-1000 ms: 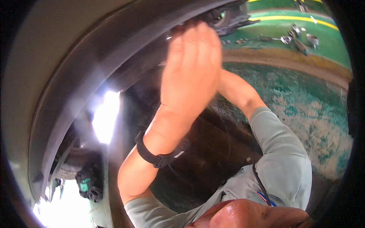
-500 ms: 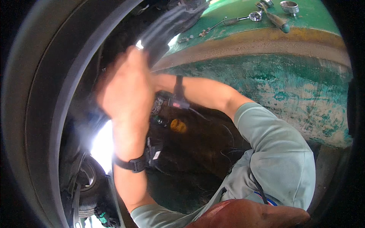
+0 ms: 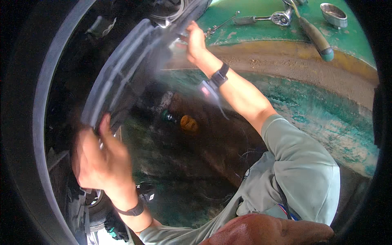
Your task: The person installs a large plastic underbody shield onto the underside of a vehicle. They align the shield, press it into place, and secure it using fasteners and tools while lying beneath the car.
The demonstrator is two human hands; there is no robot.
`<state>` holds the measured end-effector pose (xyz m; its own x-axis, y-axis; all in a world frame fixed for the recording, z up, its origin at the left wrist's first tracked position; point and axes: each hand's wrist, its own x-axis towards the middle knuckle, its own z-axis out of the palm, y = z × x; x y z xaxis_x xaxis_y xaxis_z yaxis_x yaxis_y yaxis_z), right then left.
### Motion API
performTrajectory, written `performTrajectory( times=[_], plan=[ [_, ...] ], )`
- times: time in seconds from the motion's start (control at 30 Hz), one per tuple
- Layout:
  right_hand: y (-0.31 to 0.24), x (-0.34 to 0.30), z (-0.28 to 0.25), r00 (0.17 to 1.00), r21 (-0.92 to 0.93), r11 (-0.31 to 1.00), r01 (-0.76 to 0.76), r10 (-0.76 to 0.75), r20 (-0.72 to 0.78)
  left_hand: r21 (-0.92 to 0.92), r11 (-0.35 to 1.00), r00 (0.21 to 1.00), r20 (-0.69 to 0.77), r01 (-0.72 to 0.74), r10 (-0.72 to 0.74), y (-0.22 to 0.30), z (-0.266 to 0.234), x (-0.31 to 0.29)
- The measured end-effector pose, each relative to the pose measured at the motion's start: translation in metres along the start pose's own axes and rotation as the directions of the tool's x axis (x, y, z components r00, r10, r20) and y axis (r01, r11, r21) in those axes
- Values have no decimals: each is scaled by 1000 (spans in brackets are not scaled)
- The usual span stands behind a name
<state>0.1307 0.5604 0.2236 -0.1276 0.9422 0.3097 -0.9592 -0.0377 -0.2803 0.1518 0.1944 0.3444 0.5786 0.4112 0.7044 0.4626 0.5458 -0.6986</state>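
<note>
A long dark grey panel [image 3: 118, 73] with raised ribs, blurred by motion, slants from lower left to upper right. My left hand [image 3: 104, 159] grips its lower end, thumb over the edge and the other fingers partly hidden behind it. At the upper right end, my right hand [image 3: 197, 45] has its fingers curled round the panel's edge. Blur hides exactly where those fingers touch. Close to my right hand, small bolts [image 3: 210, 30] lie on the green ledge.
On the green ledge [image 3: 261, 36] lie a ratchet [image 3: 281, 18], a grey-handled tool [image 3: 314, 38] and a metal cup-shaped socket [image 3: 335, 15]. A curved dark rim [image 3: 38, 114] runs along the left. Below are an orange round object [image 3: 189, 123] and a wheel [image 3: 98, 210].
My hands have moved apart: the left down and to the left, the right up and to the right. The ribbed panel now stretches between them, lower than before.
</note>
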Motion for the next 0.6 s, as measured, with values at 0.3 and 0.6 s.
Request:
performTrajectory(
  times=[0.3,0.6],
  plan=[
    [-14,18,34,997,-53,998,37,-34,66,-49,998,989,145,30,-22,1,-10,0],
    [0,63,39,968,397,895,206,-246,50,-95,994,976,216,57,-35,11,-27,-6]
  ],
)
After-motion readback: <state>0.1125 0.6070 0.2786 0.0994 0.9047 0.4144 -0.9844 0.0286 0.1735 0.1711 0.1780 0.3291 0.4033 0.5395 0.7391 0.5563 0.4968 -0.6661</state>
